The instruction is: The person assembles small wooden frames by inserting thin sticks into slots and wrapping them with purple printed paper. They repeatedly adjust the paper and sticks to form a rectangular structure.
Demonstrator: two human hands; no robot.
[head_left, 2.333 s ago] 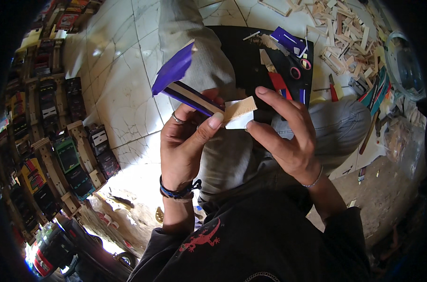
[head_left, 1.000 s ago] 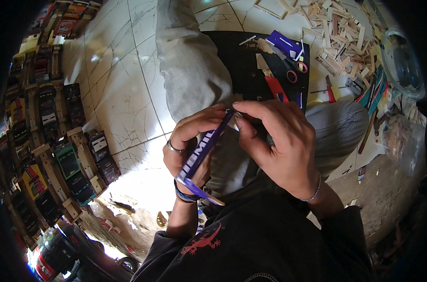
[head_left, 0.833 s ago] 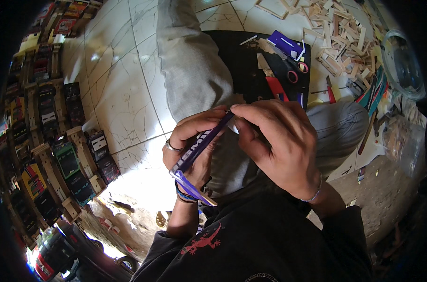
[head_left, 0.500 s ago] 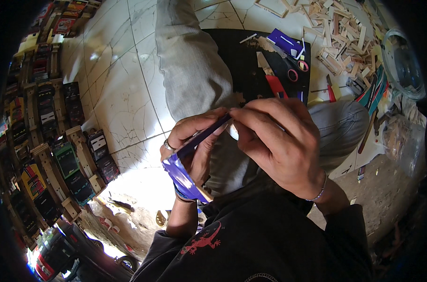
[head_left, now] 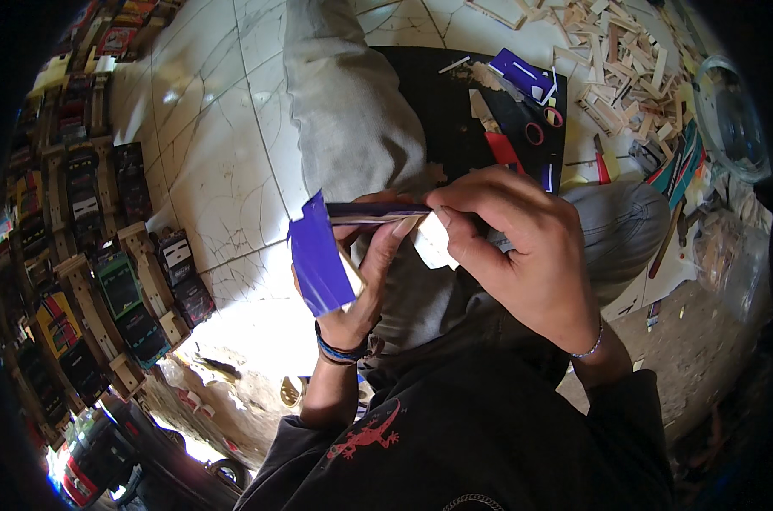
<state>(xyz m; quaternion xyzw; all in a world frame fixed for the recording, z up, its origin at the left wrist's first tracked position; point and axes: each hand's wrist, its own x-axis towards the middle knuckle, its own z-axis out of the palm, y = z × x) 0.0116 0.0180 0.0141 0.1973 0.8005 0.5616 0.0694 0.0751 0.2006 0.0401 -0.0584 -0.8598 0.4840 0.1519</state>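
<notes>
I see my left hand (head_left: 361, 285) curled around a wooden piece wrapped in purple sheet (head_left: 320, 255) at centre frame; my right hand (head_left: 510, 247), at three o'clock, pinches its dark edge. Its far end stays hidden behind fingers.

Your left hand (head_left: 361, 289) sits just left of your right hand (head_left: 522, 255), both above your lap, with the wooden piece (head_left: 352, 247) between them. Beyond your hands lies the cutting mat (head_left: 454, 102), partly under your knee. Wood scraps (head_left: 625, 60) lie right of the mat. Rows of small model vehicles (head_left: 105, 247) line the floor at your left.
</notes>
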